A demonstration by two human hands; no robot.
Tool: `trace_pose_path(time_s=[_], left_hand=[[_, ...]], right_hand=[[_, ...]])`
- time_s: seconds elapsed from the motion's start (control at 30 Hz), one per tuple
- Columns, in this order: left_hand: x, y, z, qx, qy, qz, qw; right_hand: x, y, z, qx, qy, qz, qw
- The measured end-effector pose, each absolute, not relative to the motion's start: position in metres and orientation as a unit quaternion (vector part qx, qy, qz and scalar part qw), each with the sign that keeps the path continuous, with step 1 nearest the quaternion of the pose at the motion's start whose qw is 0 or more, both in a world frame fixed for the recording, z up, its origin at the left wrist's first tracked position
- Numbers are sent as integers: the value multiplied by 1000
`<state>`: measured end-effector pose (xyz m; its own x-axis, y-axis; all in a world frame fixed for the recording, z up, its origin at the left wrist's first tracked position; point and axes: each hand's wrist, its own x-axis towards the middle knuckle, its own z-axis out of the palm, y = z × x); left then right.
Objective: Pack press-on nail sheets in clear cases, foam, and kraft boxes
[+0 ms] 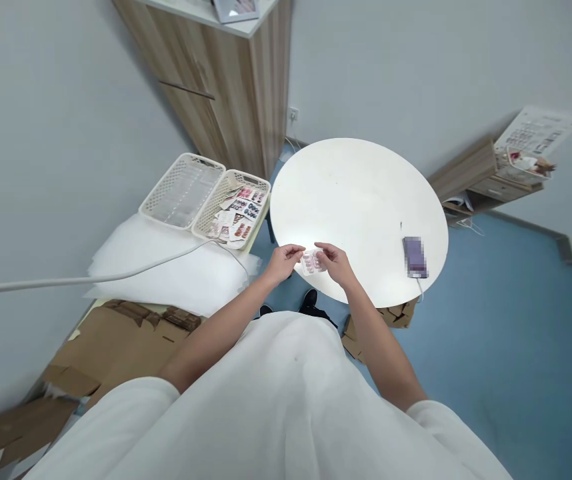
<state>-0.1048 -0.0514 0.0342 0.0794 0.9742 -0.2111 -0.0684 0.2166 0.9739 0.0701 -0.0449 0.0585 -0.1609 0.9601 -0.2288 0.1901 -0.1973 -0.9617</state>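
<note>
A small card of pink press-on nails (311,264) is held up over the near edge of the round white table (356,193). My left hand (284,263) pinches the card's left edge, its fingers closed. On the opposite side, my right hand (336,263) grips the right edge with the thumb lying over the front. The card's back is hidden, and its details are too small to read.
Left of the table, a white plastic basket (197,225) holds several nail cards, with another basket (145,212) beside it on white foam sheets (166,273). A pale cable (131,273) crosses there. A phone (415,257) with a cord lies at the table's right.
</note>
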Motion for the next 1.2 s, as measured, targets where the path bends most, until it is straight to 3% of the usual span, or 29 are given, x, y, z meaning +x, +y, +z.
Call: trace_pose_path(time_s=[0.23, 0.47, 0.8, 1.03, 1.2], left_hand=[[-36, -40, 35, 392, 519, 418, 634], [8, -24, 30, 382, 526, 408, 641], [32, -30, 19, 341, 565, 386, 645], [26, -11, 26, 431, 572, 340, 610], [24, -7, 25, 445, 576, 309, 613]], right_hand=[[137, -58, 42, -558, -313, 607, 471], [177, -52, 30, -531, -240, 671, 458], [200, -29, 19, -551, -303, 632, 453], [215, -10, 17, -514, -462, 630, 354], [213, -3, 12, -537, -464, 607, 358]])
